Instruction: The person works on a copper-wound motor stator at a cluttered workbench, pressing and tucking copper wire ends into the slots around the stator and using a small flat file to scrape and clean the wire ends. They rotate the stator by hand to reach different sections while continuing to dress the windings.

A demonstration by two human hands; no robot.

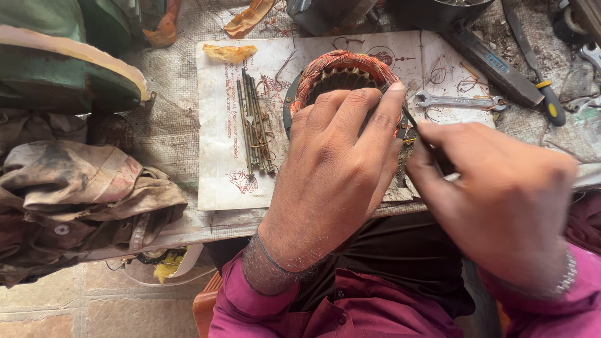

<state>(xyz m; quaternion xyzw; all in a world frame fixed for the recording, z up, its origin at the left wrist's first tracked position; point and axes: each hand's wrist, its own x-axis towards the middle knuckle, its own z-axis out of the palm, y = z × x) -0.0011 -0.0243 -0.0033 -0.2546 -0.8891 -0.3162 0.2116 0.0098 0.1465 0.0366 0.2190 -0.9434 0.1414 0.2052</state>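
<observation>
Both hands are right up close: left hand spread flat over the copper-wound motor stator on the white sheet, pinning it steady, while the right hand pinches a thin dark tool at its rim. Long bolts sit bundled to one side, spanner to the other, all within reach.

Both hands reach forward close together, left hand spread palm-down, right hand curled, fingers pinched.

The left hand rests on the copper-wound motor coil; the right hand pinches a thin tool beside it, a spanner lying nearby on the bench.
</observation>
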